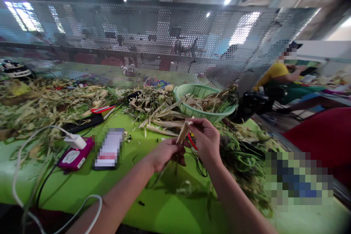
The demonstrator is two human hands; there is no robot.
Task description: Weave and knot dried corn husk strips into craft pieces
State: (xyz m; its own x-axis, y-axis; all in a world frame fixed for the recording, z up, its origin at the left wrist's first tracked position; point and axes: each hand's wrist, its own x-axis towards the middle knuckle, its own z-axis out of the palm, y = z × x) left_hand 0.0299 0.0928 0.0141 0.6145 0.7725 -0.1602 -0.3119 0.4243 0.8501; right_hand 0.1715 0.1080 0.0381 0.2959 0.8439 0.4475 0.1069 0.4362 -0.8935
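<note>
Over the green tabletop (131,204), my left hand (167,153) is closed around a pale tan bundle of dried plant strips (182,133), which tilts upward between my hands. Thin stems hang below that grip. My right hand (205,135) pinches the upper end of the bundle, where a whitish tip shows at the fingertips. Part of a red-handled tool (192,142) shows behind the hands; its kind is hidden. Just beyond them lie loose dried strips (161,129), beside a light green plastic basket (216,117) holding more dried plant material.
A blurred-out phone (109,148) and a magenta power strip (75,155) with a white charger (75,141) lie at left. A white cable (18,175) loops nearby. Dried plant heaps (49,106) spread behind. A perforated metal partition (131,36) stands beyond. Someone in yellow (274,73) sits at right.
</note>
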